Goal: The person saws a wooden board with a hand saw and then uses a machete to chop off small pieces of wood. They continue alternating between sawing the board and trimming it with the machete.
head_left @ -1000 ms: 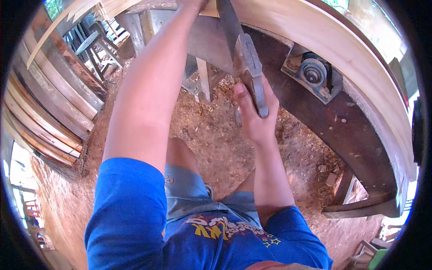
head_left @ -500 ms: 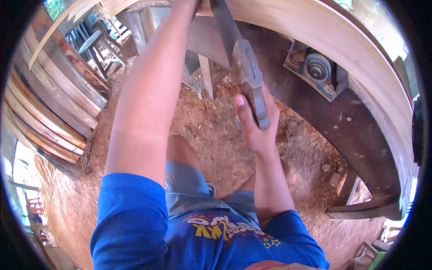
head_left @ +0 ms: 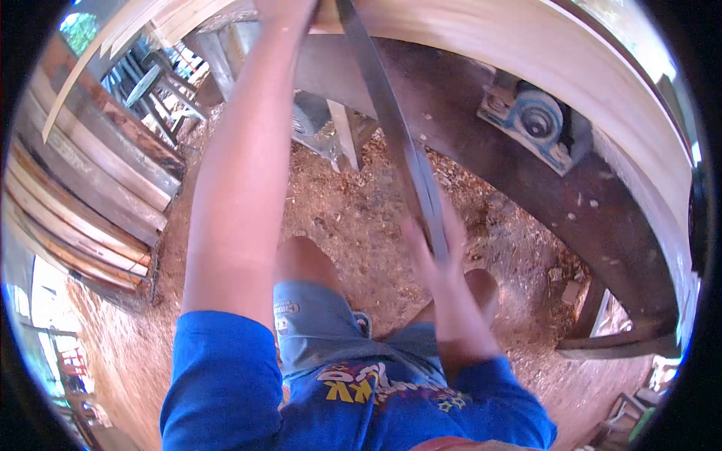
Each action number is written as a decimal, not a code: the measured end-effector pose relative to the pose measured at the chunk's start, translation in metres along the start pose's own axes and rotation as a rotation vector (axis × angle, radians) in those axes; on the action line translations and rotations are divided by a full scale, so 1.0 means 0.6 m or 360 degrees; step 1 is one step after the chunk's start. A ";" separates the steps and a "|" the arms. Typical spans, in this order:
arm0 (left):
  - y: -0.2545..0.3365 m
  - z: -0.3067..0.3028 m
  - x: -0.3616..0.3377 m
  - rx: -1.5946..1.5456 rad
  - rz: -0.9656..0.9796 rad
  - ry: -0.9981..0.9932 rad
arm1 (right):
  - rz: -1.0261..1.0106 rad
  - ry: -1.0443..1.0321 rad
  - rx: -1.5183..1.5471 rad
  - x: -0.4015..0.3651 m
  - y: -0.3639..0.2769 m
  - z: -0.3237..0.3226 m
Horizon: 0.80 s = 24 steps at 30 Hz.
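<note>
My right hand point(head_left: 438, 242) is wrapped round the handle of a handsaw point(head_left: 380, 94), low in front of my body. The long, dark blade points away from me, up to the edge of a pale wooden board point(head_left: 481, 34) at the top of the view. Whether the teeth touch the board cannot be made out. My left hand point(head_left: 284, 10) is at the top edge beside the board, close to the blade's far end. Its fingers lie out of view.
A dark bench beam point(head_left: 526, 177) curves along the right, with a blue bearing block point(head_left: 535, 122) mounted on it. Several planks point(head_left: 98, 161) are stacked at the left, near a stool point(head_left: 154, 86). Shavings cover the dirt floor point(head_left: 346, 218).
My right hand has drawn the saw back toward my body, so more of the blade shows. My left hand stays near the board, shifted slightly left in view.
</note>
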<state>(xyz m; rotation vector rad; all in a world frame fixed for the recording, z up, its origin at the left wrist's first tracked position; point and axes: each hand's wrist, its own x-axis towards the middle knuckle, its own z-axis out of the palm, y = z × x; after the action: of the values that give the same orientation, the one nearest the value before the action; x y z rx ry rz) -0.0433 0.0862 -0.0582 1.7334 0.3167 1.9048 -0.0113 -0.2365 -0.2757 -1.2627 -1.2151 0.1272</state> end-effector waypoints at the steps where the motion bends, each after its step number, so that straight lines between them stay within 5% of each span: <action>1: 0.008 0.001 -0.005 -0.0060 -0.0074 0.0012 | 0.0010 0.0083 0.0124 0.080 -0.007 0.033; 2: 0.011 0.004 -0.006 -0.0062 -0.0121 -0.0004 | -0.0220 0.0224 0.0322 0.166 -0.016 0.066; 7: 0.002 -0.004 0.007 0.0109 0.0024 0.0008 | 0.0049 0.0028 0.0316 0.243 -0.119 0.047; 12: 0.006 0.001 0.000 0.0209 -0.0028 0.0100 | -0.0008 0.0016 -0.0040 0.000 -0.016 -0.005; 15: 0.001 0.006 -0.010 0.0118 -0.0032 0.0112 | 0.0184 -0.0003 0.0154 -0.212 0.017 -0.063; 17: -0.011 0.005 0.005 0.0058 0.0060 0.0146 | -0.0143 -0.0003 0.0035 -0.279 0.098 -0.074; 20: -0.021 0.011 0.010 0.0035 0.0112 0.0140 | 0.0187 -0.0022 0.0141 -0.082 0.050 -0.014; 23: -0.002 0.005 -0.003 0.0005 -0.0021 0.0106 | -0.0271 0.0163 0.0228 0.159 0.025 0.075; 24: 0.004 0.006 -0.003 -0.0026 -0.0113 0.0071 | -0.0140 0.0156 0.0369 0.186 -0.017 0.079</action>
<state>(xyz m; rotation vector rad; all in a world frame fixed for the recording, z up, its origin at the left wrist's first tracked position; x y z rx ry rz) -0.0401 0.0826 -0.0577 1.6491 0.3734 1.8921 -0.0043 -0.1360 -0.2073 -1.0014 -1.1344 0.1366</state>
